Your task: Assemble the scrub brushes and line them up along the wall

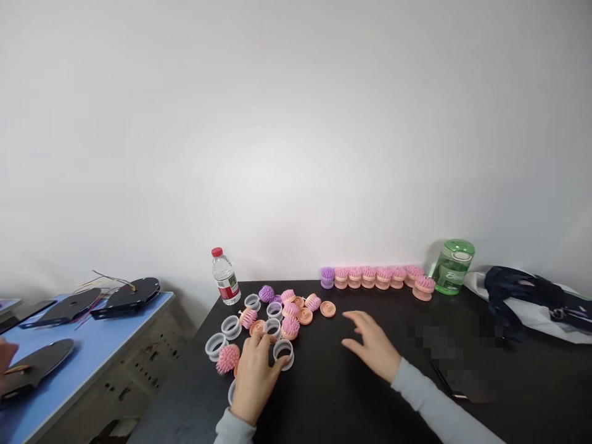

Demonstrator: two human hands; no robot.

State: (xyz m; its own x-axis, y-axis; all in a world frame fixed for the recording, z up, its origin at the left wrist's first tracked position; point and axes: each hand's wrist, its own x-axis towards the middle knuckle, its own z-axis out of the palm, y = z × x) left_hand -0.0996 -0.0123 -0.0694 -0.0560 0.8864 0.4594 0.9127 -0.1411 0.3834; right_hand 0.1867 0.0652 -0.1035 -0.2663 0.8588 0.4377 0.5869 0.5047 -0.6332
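Tabletop (319, 394): black, set against a pale wall (296, 135), strewn with small parts at left and lined with upright brushes at the back.
Left hand (255, 370): lowered over the scattered parts, fingers bent, thumb held apart beside a clear ring (287, 366); impossible to tell whether gripping anything underneath.
Right hand (372, 348): open above the tabletop, thumb and fingers parted, pointing toward the parts but well apart from the ring.
Scattered parts: bunched around and beyond the left hand, mixing pink brush heads (290, 327), purple brush head (266, 293), further clear rings and peach discs (328, 309).
Row of brushes (369, 277): standing upright near the wall, one purple at the left end, seven pink to its right, the last set slightly forward.
Containers: red-capped bottle (226, 277) behind the scattered parts; green container (453, 268) beyond the row's right end.
Blue table (104, 336): at far left, bearing black devices (127, 296) with loose wires.
Co-worker's hand (5, 354): cut off at the left edge.
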